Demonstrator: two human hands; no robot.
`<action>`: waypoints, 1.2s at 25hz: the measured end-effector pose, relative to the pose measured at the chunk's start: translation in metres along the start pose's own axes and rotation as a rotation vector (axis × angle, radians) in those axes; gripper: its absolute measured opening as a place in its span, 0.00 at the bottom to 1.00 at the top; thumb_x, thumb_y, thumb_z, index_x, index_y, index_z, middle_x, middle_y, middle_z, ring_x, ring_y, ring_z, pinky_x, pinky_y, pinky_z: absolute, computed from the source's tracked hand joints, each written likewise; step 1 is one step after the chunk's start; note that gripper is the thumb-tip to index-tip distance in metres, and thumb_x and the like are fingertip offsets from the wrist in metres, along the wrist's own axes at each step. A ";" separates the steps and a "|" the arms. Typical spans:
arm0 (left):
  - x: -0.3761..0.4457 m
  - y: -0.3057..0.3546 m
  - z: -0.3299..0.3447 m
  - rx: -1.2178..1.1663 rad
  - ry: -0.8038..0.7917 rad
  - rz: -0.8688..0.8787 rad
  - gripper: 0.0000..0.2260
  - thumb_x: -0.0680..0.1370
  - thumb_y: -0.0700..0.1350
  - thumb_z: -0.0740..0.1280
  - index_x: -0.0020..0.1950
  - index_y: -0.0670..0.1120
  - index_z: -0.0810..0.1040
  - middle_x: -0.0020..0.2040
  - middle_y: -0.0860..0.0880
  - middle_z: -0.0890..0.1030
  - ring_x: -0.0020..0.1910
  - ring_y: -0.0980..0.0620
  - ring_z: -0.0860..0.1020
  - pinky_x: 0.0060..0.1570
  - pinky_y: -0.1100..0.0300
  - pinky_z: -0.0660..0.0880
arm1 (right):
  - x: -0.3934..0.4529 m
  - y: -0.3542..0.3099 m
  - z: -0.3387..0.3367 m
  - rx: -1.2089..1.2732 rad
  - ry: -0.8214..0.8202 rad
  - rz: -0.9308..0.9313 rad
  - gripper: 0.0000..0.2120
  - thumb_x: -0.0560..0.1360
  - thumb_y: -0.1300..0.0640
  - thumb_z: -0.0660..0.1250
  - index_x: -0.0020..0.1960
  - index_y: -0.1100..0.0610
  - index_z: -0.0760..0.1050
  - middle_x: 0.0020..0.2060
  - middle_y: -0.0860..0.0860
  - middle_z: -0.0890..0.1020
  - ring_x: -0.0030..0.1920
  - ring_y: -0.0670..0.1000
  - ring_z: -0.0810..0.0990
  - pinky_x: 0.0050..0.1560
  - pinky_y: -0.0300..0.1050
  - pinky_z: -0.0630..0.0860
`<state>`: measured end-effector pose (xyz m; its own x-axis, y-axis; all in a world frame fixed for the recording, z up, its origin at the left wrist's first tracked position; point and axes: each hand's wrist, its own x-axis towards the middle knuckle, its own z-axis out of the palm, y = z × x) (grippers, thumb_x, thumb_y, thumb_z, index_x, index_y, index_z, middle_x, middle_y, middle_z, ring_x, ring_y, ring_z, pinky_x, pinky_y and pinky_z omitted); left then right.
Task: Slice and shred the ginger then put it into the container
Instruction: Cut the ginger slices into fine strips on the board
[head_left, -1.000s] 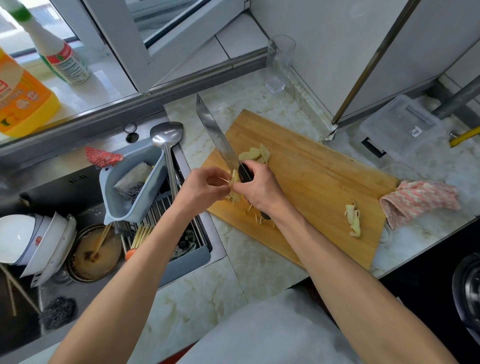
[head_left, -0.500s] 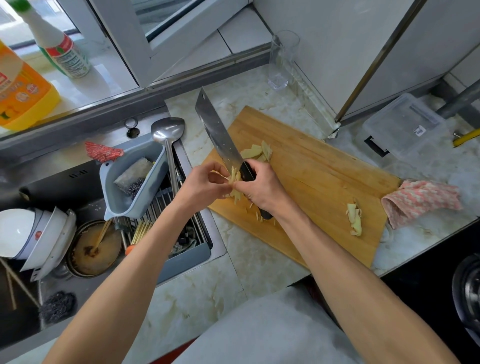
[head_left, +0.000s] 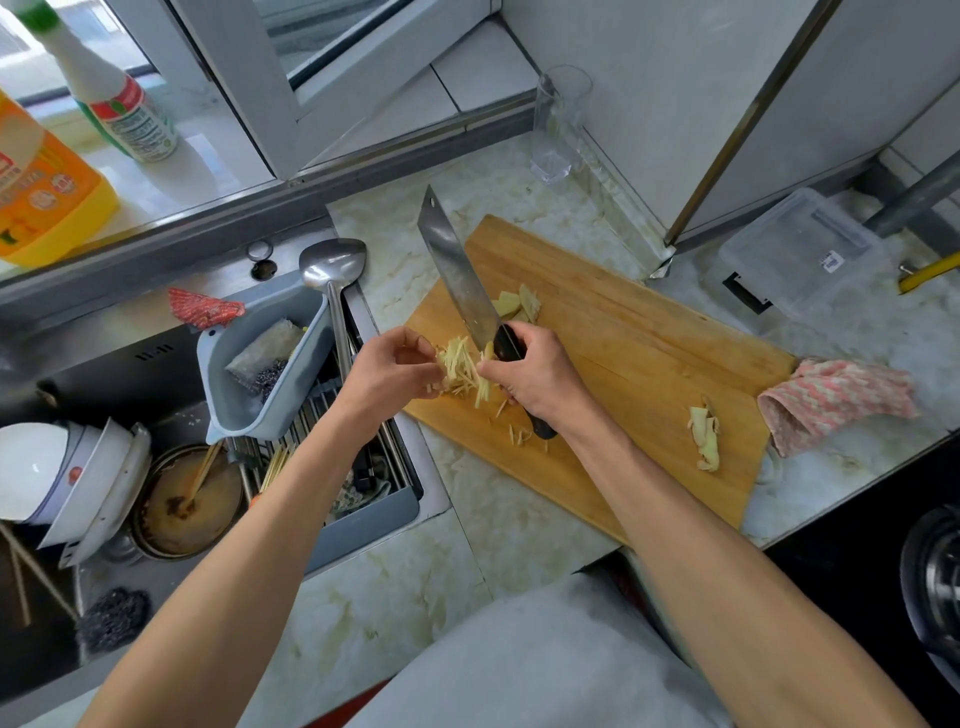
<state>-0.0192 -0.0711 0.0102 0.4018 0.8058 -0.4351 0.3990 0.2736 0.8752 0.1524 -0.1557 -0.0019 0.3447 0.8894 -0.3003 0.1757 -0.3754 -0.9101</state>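
- Right now I see my right hand (head_left: 540, 376) at frame centre, fingers curled round the black handle of the knife (head_left: 462, 283), blade pointing up-left over the cutting board (head_left: 644, 364).
- My left hand (head_left: 387, 376) is just left of it, fingertips pinching the ginger shreds (head_left: 460, 369) between both hands, above the board's left corner.
- A few loose shreds lie on the board below my right hand.
- Ginger slices (head_left: 519, 304) sit just right of the blade; another ginger piece (head_left: 704, 439) lies near the board's right end.
- At upper right, the clear container (head_left: 797, 254) rests on the table (head_left: 363, 613), well apart from the board.
- A pink cloth (head_left: 836, 397) touches the board's right edge.
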 end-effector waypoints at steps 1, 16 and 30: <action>0.000 0.000 0.001 0.001 0.015 0.014 0.07 0.74 0.32 0.73 0.46 0.40 0.76 0.40 0.42 0.83 0.38 0.49 0.82 0.42 0.56 0.82 | 0.000 -0.001 0.000 -0.012 -0.002 -0.011 0.06 0.72 0.60 0.74 0.45 0.58 0.77 0.32 0.49 0.73 0.32 0.50 0.72 0.32 0.45 0.70; -0.002 0.004 0.007 0.248 0.036 0.289 0.14 0.78 0.30 0.62 0.52 0.45 0.84 0.48 0.52 0.86 0.49 0.61 0.83 0.50 0.64 0.79 | -0.011 -0.013 -0.019 -0.110 0.051 -0.066 0.20 0.75 0.61 0.70 0.67 0.56 0.77 0.53 0.52 0.85 0.51 0.52 0.83 0.49 0.48 0.82; 0.013 0.001 0.032 0.719 0.081 0.504 0.11 0.78 0.37 0.66 0.57 0.47 0.83 0.53 0.49 0.84 0.52 0.52 0.82 0.55 0.55 0.79 | -0.054 0.006 -0.062 -0.131 0.148 0.015 0.06 0.76 0.59 0.70 0.52 0.55 0.81 0.35 0.48 0.77 0.33 0.50 0.74 0.35 0.44 0.71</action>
<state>0.0126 -0.0773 -0.0009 0.6214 0.7834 0.0070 0.6229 -0.4994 0.6021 0.1916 -0.2222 0.0262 0.4781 0.8392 -0.2592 0.2848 -0.4273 -0.8581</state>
